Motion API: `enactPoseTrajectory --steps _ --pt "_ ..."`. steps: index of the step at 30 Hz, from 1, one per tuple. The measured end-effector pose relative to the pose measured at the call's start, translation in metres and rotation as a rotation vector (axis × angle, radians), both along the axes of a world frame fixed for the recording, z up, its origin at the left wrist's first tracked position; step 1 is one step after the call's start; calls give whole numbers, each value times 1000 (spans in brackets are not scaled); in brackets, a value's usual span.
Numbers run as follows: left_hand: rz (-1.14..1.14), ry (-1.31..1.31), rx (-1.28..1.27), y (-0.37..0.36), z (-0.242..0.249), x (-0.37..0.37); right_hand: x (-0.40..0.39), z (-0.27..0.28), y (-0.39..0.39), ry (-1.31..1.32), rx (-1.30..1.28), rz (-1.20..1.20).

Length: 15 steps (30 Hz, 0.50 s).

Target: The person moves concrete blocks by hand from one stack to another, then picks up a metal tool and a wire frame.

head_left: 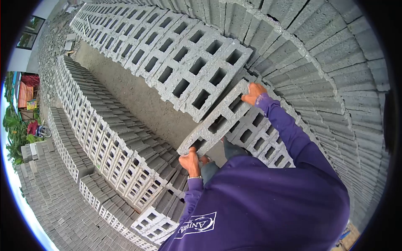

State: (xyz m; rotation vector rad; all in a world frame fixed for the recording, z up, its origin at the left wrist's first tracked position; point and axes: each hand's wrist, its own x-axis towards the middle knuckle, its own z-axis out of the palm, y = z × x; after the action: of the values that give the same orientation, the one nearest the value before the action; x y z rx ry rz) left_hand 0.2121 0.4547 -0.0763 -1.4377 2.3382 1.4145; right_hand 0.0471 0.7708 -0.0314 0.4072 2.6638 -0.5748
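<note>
A grey concrete hollow block (pixel 227 113) with three cells showing is gripped at both ends, held slanted in front of my body. My left hand (pixel 190 162) is closed on its lower end, the thumb at the end cell. At the upper end, my right hand (pixel 254 94) has its fingers wrapped over the edge by the top cell. Just beyond the held block is the end of a long row of stacked hollow blocks (pixel 189 44), cells facing up. More hollow blocks (pixel 252 127) show beneath my right forearm, partly hidden by my body.
A tall wall of stacked blocks (pixel 335 54) curves along the right. More long stacks (pixel 104 138) run along the left, with a strip of bare ground (pixel 125 83) between the rows. Farther off are gravel (pixel 52 54) and a parked motorcycle (pixel 42 131).
</note>
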Motion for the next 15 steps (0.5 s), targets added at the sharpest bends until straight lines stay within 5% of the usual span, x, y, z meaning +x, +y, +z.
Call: enactPoseTrajectory --steps 9,11,15 --pt "140 -22 313 49 27 -42 -42 -13 20 -34 0 123" --pt "149 -2 360 48 24 -42 -22 7 0 417 125 188" --pt "93 6 523 25 -3 -24 20 7 -44 394 106 314"
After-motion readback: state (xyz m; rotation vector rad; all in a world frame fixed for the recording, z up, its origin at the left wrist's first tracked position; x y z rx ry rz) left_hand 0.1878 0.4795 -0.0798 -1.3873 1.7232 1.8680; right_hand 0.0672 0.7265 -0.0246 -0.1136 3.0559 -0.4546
